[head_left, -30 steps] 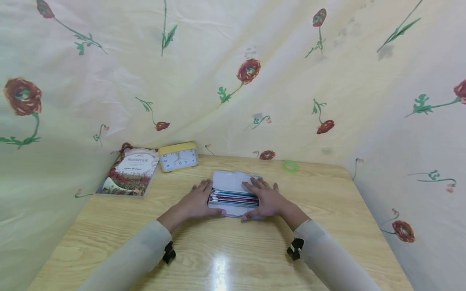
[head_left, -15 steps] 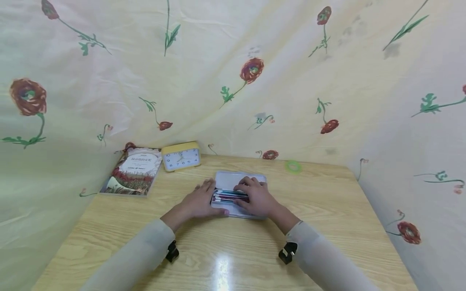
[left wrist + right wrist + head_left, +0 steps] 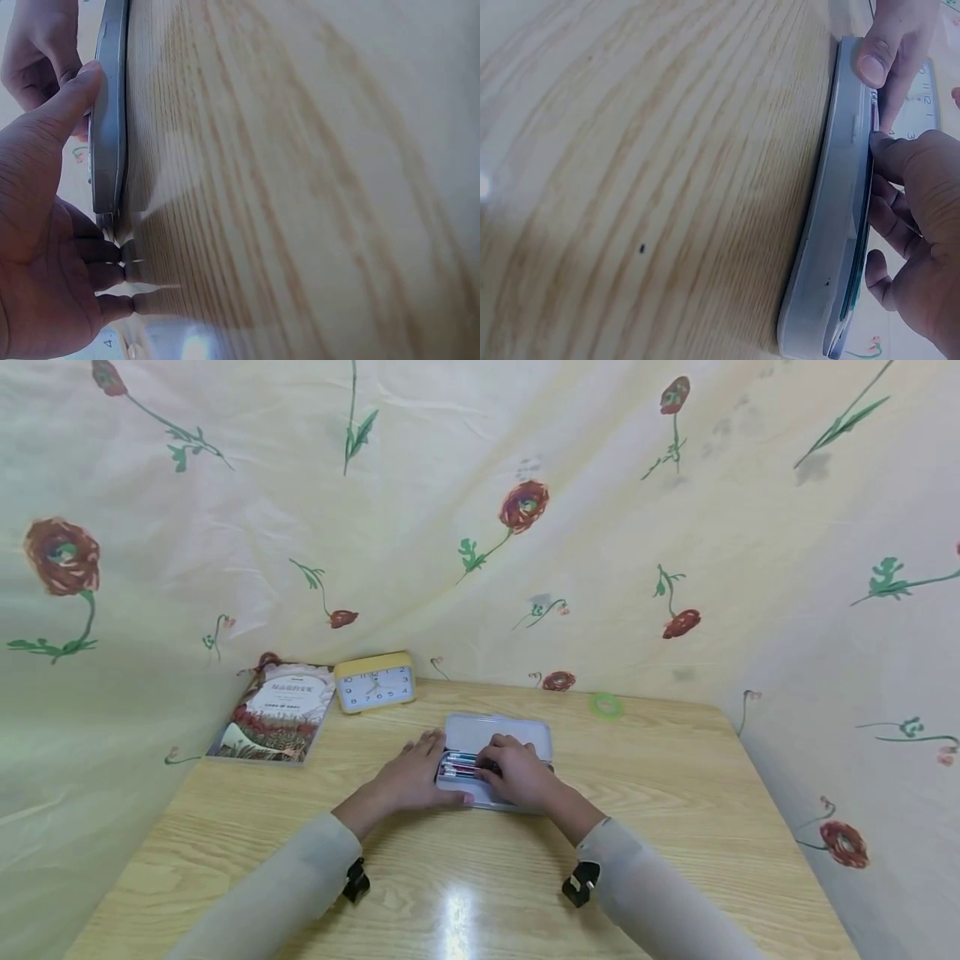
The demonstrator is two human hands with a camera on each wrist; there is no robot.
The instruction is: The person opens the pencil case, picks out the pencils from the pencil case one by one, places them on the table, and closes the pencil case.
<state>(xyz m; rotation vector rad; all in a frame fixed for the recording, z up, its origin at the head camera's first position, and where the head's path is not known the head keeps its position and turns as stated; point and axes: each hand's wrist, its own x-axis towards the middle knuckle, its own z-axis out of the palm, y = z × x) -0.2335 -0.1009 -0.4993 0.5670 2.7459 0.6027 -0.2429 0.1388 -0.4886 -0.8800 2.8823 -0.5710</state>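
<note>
A pale grey pencil case [image 3: 525, 735] lies with its lid folded back on the wooden table. Several pencils [image 3: 460, 766] with metal-banded ends lie in its tray, pointing left. My left hand [image 3: 411, 775] steadies the case's left end; its thumb [image 3: 81, 84] presses on the near rim while the other fingers reach past the end, their tips on the table. Over the middle of the tray, my right hand [image 3: 521, 774] has its thumb and curled fingers around the pencils. What lies under that palm is hidden. In the right wrist view, its fingers [image 3: 892, 217] bend over the case's edge.
A yellow alarm clock [image 3: 375, 683] stands behind and left of the case. Left of it lies a book [image 3: 279, 714]. A green tape ring [image 3: 606, 705] rests by the back edge, against a flowered cloth [image 3: 465, 527] that hangs behind the table.
My right hand, earlier spread over the case's right end, has moved left over the tray and curled its fingers at the pencils. The left hand has stayed at the left end.
</note>
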